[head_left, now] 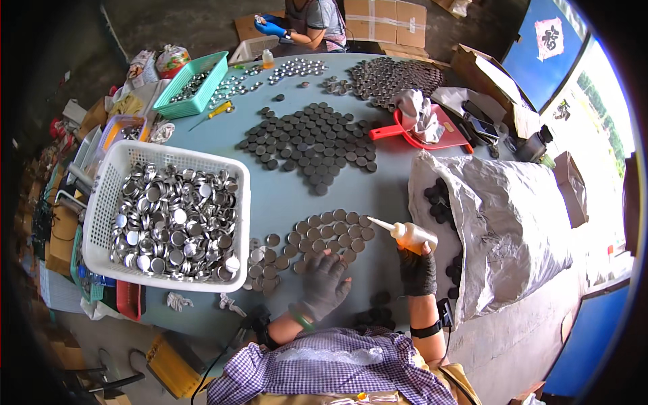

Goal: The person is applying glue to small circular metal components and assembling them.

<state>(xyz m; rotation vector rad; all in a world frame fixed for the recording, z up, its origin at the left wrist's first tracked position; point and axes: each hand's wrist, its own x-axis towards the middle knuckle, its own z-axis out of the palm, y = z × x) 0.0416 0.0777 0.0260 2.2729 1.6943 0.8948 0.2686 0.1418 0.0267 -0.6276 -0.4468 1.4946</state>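
In a dark fingerless glove, my right hand (417, 271) is closed round a squeeze bottle (417, 236) of amber liquid. The bottle's long pale nozzle points left, above the table. My left hand (324, 285), gloved the same way, lies low over the near edge of a group of shallow round metal caps (329, 231). Its fingers are apart and hold nothing that I can see; whether the fingertips touch a cap I cannot tell. The caps lie hollow side up, packed close together. Beyond them spreads a patch of dark round discs (304, 138).
A white basket (244, 202) heaped with metal caps stands at left. On the right lies a white sack (506, 223) with dark discs at its mouth. Farther back are a red dustpan (445, 135), a green basket (172, 108) and a screwdriver (219, 110). A person (314, 27) in blue gloves sits opposite.
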